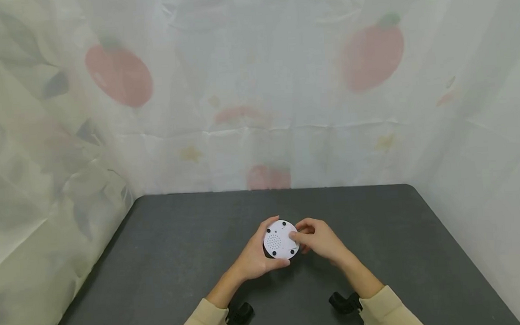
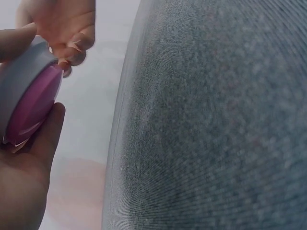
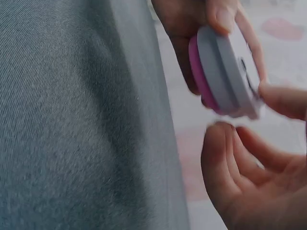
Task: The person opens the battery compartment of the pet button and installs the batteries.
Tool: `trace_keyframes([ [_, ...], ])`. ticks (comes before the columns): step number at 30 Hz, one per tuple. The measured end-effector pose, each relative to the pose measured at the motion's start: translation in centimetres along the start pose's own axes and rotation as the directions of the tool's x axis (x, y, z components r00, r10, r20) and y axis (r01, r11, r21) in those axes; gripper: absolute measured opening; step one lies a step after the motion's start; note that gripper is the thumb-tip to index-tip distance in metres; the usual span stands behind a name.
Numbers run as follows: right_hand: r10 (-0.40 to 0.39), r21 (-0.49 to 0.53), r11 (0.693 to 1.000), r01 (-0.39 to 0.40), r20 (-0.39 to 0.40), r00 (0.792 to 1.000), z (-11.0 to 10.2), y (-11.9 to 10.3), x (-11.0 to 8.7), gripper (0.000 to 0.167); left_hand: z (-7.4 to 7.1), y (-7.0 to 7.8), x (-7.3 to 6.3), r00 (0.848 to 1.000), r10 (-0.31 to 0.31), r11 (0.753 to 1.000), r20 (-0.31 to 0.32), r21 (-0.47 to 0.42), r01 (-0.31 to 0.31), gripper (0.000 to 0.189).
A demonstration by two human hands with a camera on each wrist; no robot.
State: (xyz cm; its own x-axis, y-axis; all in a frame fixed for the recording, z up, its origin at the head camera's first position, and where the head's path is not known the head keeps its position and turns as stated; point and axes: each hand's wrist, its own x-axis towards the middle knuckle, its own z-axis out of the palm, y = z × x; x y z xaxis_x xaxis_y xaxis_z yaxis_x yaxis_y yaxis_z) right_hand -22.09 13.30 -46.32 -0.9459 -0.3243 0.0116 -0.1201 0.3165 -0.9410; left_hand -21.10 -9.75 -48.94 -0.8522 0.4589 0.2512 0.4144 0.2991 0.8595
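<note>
A round white device (image 1: 277,242) with small dark feet and a patch of speaker-like holes faces up in the head view. Its other side is pink, seen edge-on in the left wrist view as a pink disc (image 2: 36,108) on a pale body. My left hand (image 1: 253,256) grips it by the rim, thumb on the near side and fingers round the far side. The thumb of my right hand (image 1: 320,239) touches the holed face near its right edge. In the right wrist view, the other right fingers (image 3: 218,158) bend loosely beside the rim, apart from it.
Both hands are above a dark grey table (image 1: 179,227) with rounded far corners. Pale printed curtains (image 1: 255,83) hang behind it and along both sides. Black bands with attached pieces (image 1: 343,302) sit at both wrists, beside cream sleeves (image 1: 387,309).
</note>
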Motion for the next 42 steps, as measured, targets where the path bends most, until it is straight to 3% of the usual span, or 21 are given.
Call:
trace_keyframes([
  [4,0.016,0.168,0.985,-0.039,0.137,0.991,-0.6,0.8,0.1,0.039,0.1,0.2,0.0,1.000,0.004,1.000,0.022,-0.002,-0.004,0.104],
  [7,0.025,0.246,0.967,-0.070,0.183,0.983,-0.8,1.0,0.1,0.039,0.1,0.2,-0.1,0.999,0.003,1.000,0.033,-0.015,-0.003,0.104],
  [16,0.032,0.251,0.965,-0.079,0.187,0.982,-0.9,0.8,-0.2,0.038,-0.1,0.2,0.0,0.996,0.010,0.997,0.087,-0.079,-0.003,0.102],
  [25,0.057,0.265,0.955,-0.131,0.269,0.961,-1.3,0.8,-0.2,0.045,-0.3,0.3,0.0,0.990,0.016,0.992,0.141,-0.124,0.002,0.101],
  [35,0.072,0.318,0.938,-0.136,0.204,0.976,-1.3,1.1,-0.3,0.038,-0.8,0.1,0.4,0.978,0.023,0.992,0.206,-0.124,0.003,0.102],
  [42,0.069,0.330,0.938,-0.110,0.134,0.989,-1.6,1.5,-0.4,0.045,-1.1,0.1,0.5,0.991,0.013,0.995,0.135,-0.102,0.000,0.079],
])
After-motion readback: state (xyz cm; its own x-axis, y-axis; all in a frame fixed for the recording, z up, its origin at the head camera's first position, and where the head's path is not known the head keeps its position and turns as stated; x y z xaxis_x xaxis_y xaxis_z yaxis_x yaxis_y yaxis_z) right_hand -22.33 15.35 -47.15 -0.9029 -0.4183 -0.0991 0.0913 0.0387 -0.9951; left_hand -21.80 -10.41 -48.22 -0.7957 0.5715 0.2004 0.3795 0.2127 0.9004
